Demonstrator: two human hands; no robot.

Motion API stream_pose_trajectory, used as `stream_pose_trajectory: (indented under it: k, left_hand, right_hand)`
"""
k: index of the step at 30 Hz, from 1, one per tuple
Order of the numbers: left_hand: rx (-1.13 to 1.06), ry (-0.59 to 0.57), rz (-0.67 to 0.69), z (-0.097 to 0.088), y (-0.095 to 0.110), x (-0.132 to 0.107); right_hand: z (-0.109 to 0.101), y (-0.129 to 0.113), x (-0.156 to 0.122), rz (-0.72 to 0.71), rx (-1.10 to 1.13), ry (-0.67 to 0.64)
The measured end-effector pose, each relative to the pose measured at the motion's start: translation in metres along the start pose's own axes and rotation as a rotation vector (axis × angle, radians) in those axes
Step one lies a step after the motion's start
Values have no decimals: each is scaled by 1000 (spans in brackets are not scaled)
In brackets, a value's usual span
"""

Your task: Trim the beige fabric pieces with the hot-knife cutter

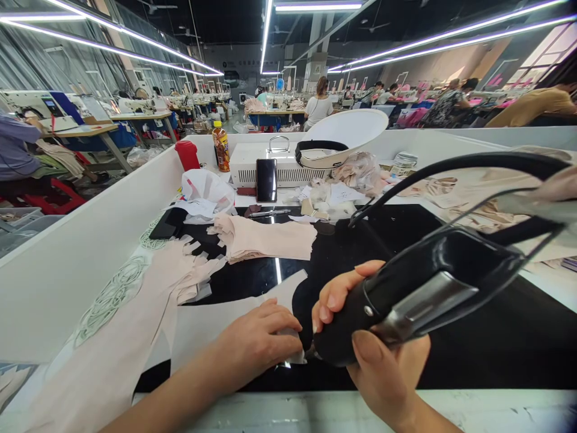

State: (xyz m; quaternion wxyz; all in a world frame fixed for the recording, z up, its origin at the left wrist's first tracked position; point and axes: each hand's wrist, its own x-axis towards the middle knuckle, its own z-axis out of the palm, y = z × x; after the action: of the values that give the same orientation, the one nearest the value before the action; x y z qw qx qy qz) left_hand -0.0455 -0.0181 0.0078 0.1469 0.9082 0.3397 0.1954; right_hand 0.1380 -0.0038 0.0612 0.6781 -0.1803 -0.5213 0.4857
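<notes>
Left hand (261,337) and forearm (180,391) bare; right hand (390,382) and wrist (412,412) bare. Fingernails (332,300) appear short, though right thumb is blurred.

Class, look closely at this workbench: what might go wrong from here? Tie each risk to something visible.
The black handheld tool in the right hand ends close beside the left hand; a slip might injure it.
The pale fabric piece under the left hand lies on a shiny black surface and could slide.
The black cord looping beside the tool may snag.

Black handheld tool (401,285), black board (487,343), pale pink fabric stack (270,240), whitish sheet (198,325)
</notes>
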Motion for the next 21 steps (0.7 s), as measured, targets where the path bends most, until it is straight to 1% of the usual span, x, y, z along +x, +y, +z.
stream_pose_trajectory:
  k: [5, 8, 12, 15, 17, 21]
  left_hand:
    - [3, -12, 1, 1, 0, 1]
    - [-18, 23, 5, 2, 0, 0]
    - [-46, 71, -7, -2, 3, -2]
    - [-25, 78, 0, -4, 7, -8]
    - [3, 67, 21, -2, 10, -13]
    - [26, 40, 137, 2, 16, -24]
  right_hand:
    - [1, -1, 1, -13, -69, -16]
    - [1, -1, 0, -9, -72, -21]
    - [-2, -3, 3, -2, -52, -39]
    - [-8, -10, 12, -19, -141, -44]
    - [-13, -16, 21, -20, -214, -38]
    - [-28, -17, 38, -22, -268, 14]
